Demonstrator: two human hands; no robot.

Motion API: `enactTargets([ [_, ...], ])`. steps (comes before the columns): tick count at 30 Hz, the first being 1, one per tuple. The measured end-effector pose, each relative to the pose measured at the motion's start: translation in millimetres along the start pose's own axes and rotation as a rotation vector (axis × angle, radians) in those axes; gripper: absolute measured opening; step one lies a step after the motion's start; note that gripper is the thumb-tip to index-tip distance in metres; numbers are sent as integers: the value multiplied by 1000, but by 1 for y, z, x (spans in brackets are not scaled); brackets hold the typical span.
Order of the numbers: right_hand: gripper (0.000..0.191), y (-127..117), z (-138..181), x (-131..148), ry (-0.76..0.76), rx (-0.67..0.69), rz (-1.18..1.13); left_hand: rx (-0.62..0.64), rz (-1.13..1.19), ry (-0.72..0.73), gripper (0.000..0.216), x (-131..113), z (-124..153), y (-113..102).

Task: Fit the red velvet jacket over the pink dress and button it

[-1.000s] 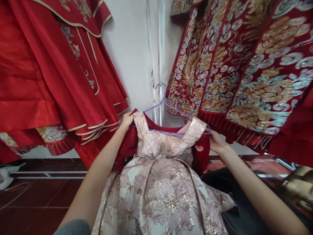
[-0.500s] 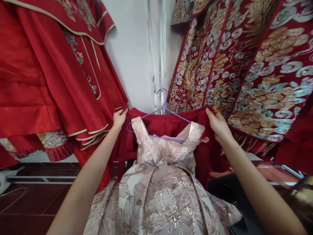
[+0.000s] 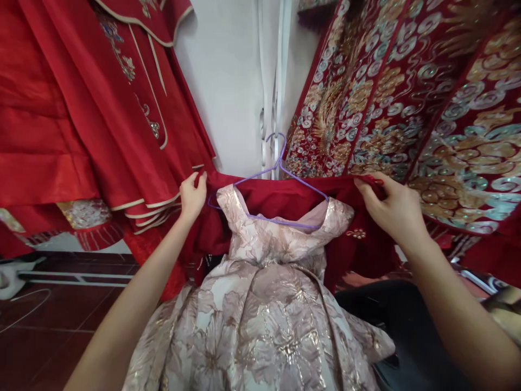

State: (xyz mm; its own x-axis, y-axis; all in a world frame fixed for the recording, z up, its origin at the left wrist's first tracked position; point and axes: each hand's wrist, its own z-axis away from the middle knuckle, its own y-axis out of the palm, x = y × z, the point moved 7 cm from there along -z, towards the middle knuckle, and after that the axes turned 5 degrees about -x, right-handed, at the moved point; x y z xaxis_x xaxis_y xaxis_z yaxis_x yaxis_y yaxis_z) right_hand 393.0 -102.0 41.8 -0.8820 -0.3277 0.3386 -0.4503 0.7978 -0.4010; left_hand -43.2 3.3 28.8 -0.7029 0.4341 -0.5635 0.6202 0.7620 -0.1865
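Stretched between both hands is a dark red garment (image 3: 277, 193) with a small beaded ornament at its right. My left hand (image 3: 193, 195) pinches its upper left edge. At the other end, my right hand (image 3: 393, 209) grips the upper right edge between thumb and fingers. In front of the red cloth lies a pale pink dress (image 3: 277, 304) with a metallic floral pattern. Its wide straps are on a purple wire hanger (image 3: 280, 157), whose hook points up. The lower part of the red garment is hidden behind the dress.
Red robes with cream piping (image 3: 130, 108) hang at the left. A densely embroidered red and gold garment (image 3: 378, 108) hangs at the right. White poles (image 3: 268, 65) stand before the pale wall. A dark object (image 3: 391, 315) sits beneath my right forearm, and a white bar (image 3: 81, 278) crosses the tiled floor.
My right hand has moved outward to the right, drawing the red garment's edge wider and straighter. My left hand has shifted slightly left. The view has tilted down a little.
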Motion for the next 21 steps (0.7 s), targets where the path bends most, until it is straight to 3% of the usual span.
enactTargets([
  [3, 26, 8, 22, -8, 61, 109, -50, 324, -82, 21, 32, 1, 10, 19],
  [7, 31, 35, 53, -18, 148, 208, -109, 470, -105, -24, 34, 5, 13, 29],
  [10, 37, 55, 67, -22, 201, 154, -265, 547, -102, -166, 31, 12, 13, 30],
  [13, 30, 74, 74, -30, 284, 90, -418, 644, -42, -260, 23, 10, 15, 33],
  [16, 22, 82, 78, -40, 380, -23, -548, 792, -22, -146, 19, -4, 23, 40],
  [18, 22, 80, 82, -45, 422, -117, -559, 805, -53, -33, 20, -11, 26, 41],
  [21, 23, 71, 86, -39, 357, -223, -363, 777, -123, 51, 21, -13, 32, 41],
])
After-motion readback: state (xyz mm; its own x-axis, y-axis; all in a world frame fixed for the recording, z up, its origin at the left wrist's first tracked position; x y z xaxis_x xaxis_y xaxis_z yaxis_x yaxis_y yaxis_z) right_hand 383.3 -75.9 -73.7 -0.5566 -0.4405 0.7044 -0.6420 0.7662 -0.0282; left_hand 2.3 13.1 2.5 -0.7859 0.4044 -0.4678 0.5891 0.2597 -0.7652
